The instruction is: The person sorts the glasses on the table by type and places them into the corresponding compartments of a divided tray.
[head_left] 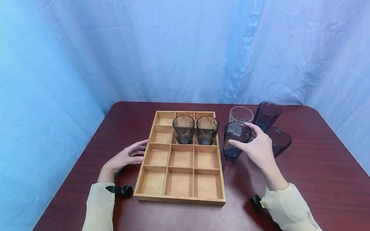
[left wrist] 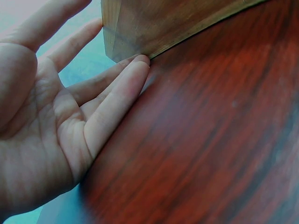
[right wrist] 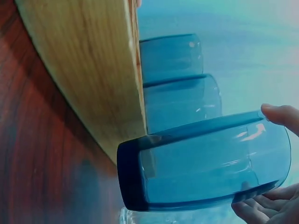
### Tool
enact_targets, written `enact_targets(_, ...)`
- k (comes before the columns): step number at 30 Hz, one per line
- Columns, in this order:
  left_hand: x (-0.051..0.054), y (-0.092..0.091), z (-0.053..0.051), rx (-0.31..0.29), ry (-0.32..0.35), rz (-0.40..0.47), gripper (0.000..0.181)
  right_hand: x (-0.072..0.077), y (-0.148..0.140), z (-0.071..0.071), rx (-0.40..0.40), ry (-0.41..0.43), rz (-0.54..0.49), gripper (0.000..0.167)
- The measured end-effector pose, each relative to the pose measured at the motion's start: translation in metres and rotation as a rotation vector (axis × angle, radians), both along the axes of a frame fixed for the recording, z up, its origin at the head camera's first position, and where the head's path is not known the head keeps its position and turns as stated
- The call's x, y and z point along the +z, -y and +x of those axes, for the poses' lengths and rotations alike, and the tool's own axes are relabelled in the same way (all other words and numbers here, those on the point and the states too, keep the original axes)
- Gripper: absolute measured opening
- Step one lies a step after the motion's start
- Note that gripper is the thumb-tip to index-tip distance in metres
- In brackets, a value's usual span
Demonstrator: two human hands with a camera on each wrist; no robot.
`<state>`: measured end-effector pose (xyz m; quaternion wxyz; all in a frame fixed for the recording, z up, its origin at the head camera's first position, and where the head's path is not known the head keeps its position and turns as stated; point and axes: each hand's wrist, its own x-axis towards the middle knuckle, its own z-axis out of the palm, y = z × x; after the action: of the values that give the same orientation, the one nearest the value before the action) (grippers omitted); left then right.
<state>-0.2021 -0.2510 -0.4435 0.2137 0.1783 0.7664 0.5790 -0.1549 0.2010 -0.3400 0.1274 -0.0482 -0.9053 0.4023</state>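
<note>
A wooden tray (head_left: pixel 180 200) divided into compartments lies on the table, with two smoky glasses (head_left: pixel 183 130) (head_left: pixel 207 131) upright in its second row from the back, middle and right. My left hand (head_left: pixel 124 158) rests its fingers against the tray's left side; in the left wrist view the hand (left wrist: pixel 60 107) touches the tray's wall (left wrist: pixel 154 28) with extended fingers. My right hand (head_left: pixel 258 149) grips a dark glass (head_left: pixel 234 144) near its rim, beside the tray's right edge. In the right wrist view thumb and fingers pinch that glass (right wrist: pixel 201 163) from both sides.
Right of the tray stand a clear glass (head_left: pixel 241 115) and a dark glass (head_left: pixel 267 115) at the back. Another dark glass (head_left: pixel 278 141) is partly behind my right hand. Pale blue curtains (head_left: pixel 185 51) hang behind the dark red table (head_left: pixel 323 179).
</note>
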Motion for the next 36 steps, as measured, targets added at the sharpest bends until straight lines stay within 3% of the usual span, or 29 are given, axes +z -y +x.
enact_targets(14,0.001,-0.007,-0.004,-0.018,-0.013,0.005,0.072,0.013,0.008,0.013,0.071,-0.103,-0.088,0.075)
enact_targets(23,0.001,-0.009,-0.004,-0.017,0.006,0.014,0.072,0.025,0.026,0.017,0.161,-0.060,-0.157,0.078)
enact_targets(36,0.000,-0.011,-0.005,-0.021,-0.025,0.001,0.072,0.014,0.057,0.005,0.205,-0.089,-0.280,0.073)
